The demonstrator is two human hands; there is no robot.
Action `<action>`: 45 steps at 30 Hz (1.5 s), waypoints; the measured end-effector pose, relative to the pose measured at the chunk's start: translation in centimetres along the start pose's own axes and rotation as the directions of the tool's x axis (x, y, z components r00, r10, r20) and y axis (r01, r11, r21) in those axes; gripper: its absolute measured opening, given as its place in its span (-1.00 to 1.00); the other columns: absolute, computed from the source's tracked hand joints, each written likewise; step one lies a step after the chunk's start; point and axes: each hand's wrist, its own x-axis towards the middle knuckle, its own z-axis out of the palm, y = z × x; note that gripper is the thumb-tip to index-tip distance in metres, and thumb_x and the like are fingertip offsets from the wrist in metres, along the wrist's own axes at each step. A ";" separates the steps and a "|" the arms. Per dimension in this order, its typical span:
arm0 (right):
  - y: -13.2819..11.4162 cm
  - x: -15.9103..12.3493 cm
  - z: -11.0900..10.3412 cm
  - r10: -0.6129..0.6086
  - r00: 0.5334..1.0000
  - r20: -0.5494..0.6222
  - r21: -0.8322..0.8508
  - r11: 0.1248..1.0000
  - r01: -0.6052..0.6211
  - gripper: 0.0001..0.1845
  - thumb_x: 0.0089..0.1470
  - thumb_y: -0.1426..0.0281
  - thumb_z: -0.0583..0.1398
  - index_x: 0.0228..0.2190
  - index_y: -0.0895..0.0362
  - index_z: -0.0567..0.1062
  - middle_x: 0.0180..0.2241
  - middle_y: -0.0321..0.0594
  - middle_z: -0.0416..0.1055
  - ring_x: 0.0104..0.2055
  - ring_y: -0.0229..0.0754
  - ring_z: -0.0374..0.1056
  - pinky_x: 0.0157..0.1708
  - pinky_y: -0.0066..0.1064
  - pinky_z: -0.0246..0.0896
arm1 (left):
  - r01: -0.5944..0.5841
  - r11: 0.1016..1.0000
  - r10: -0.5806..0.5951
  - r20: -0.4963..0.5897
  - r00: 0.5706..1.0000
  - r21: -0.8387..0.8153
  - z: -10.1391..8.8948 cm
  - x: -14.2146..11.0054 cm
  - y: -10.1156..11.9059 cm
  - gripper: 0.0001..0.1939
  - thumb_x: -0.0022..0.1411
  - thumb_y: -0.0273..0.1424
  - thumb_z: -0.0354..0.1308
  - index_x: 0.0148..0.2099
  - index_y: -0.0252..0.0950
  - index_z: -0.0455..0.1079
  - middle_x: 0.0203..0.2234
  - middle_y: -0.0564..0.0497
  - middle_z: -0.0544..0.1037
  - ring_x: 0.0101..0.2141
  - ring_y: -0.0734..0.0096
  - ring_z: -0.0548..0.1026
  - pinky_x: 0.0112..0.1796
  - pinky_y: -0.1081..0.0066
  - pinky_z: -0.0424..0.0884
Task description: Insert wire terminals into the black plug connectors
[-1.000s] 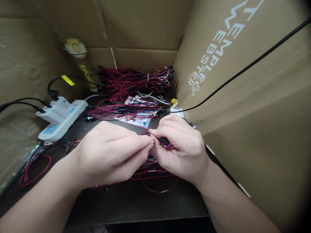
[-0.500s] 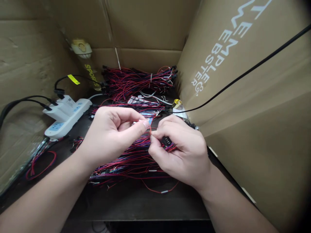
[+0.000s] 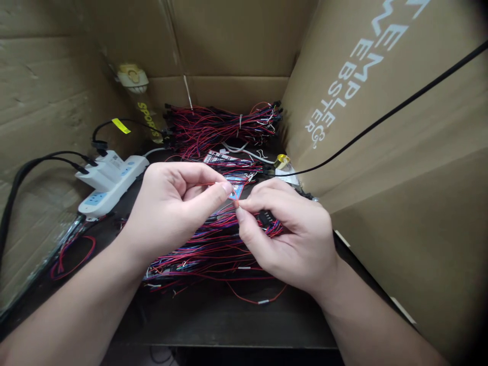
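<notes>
My left hand (image 3: 171,208) pinches a thin red-orange wire (image 3: 236,195) between thumb and forefinger, with a small white piece showing at the fingertips. Close by on the right, my right hand (image 3: 285,229) is closed in a pinch on the same wire, a short bend of it visible between the two hands. A black multi-pin connector (image 3: 266,218) pokes out beside my right hand's curled fingers; whether they grip it I cannot tell. Under both hands lies a spread of red, blue and black wires (image 3: 213,249), partly hidden by them.
A tied wire bundle (image 3: 213,124) lies at the back. A white power strip (image 3: 125,175) with plugs stands left, near a bottle (image 3: 133,79). Cardboard walls (image 3: 400,168) enclose the dark table (image 3: 229,325). A black cable (image 3: 381,122) crosses the right side; yellow tape (image 3: 282,161) sits below it.
The whole view has shifted slightly, so things appear a little further right. Both hands keep their pinch, and the wire between them is more bent.
</notes>
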 end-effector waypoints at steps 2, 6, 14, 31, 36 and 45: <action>0.0 0.0 0.1 0.006 1.000 0.000 0.018 1.000 -0.006 -0.85 0.10 0.62 0.27 -0.35 0.14 0.55 -0.41 -0.21 0.54 -0.32 -0.19 0.41 -0.22 -0.25 0.43 | -0.010 1.000 0.010 -0.007 1.000 0.013 0.0 0.0 0.1 -0.84 0.19 -0.34 0.34 -0.40 -0.30 0.61 -0.68 0.08 0.42 -0.66 0.57 0.28 -0.67 0.55 0.11; 0.2 -0.1 0.2 0.005 1.000 -0.008 0.006 1.000 -0.005 -0.85 0.10 0.61 0.26 -0.37 0.12 0.51 -0.41 -0.23 0.52 -0.33 -0.19 0.41 -0.21 -0.23 0.43 | -0.035 0.999 0.034 0.017 0.999 0.028 -0.2 0.0 0.1 -0.83 0.20 -0.33 0.33 -0.40 -0.30 0.61 -0.74 0.13 0.30 -0.70 0.62 0.15 -0.68 0.53 0.01; 0.0 0.0 0.1 0.003 1.000 -0.017 -0.077 0.997 -0.004 -0.84 0.12 0.57 0.22 -0.44 0.09 0.43 -0.46 -0.25 0.46 -0.36 -0.19 0.38 -0.27 -0.26 0.40 | -0.177 0.984 0.174 0.064 0.983 0.032 -0.1 -0.5 0.0 -0.97 0.13 -0.41 0.39 -0.32 -0.23 0.62 -0.77 0.23 0.08 -0.71 0.62 0.03 -0.66 0.48 -0.05; 0.0 -0.3 0.3 -0.040 0.993 -0.108 -0.143 0.989 0.024 -0.84 0.15 0.56 0.25 -0.44 0.11 0.45 -0.47 -0.26 0.45 -0.36 -0.21 0.37 -0.27 -0.28 0.38 | -0.248 0.965 0.250 -0.018 0.968 0.083 1.1 -1.2 -0.5 -0.96 0.20 -0.44 0.35 -0.26 -0.25 0.62 -0.75 0.23 0.09 -0.70 0.65 0.02 -0.68 0.52 -0.06; -0.2 -0.2 0.3 -0.071 0.993 -0.091 -0.186 0.981 0.053 -0.82 0.15 0.59 0.23 -0.45 0.13 0.44 -0.47 -0.25 0.44 -0.35 -0.21 0.38 -0.27 -0.28 0.38 | -0.037 0.996 0.044 0.074 0.996 -0.085 1.0 -0.8 -0.4 -0.84 0.18 -0.31 0.37 -0.27 -0.31 0.59 -0.65 0.10 0.39 -0.67 0.59 0.24 -0.67 0.57 0.12; -0.1 -0.1 0.3 -0.105 0.991 -0.081 -0.223 0.971 0.084 -0.83 0.15 0.59 0.22 -0.45 0.15 0.48 -0.49 -0.24 0.47 -0.35 -0.19 0.39 -0.26 -0.26 0.40 | 0.090 0.988 -0.078 0.101 0.992 -0.126 1.2 -0.6 0.0 -0.79 0.18 -0.26 0.36 -0.29 -0.33 0.60 -0.49 -0.04 0.56 -0.51 0.42 0.48 -0.57 0.55 0.35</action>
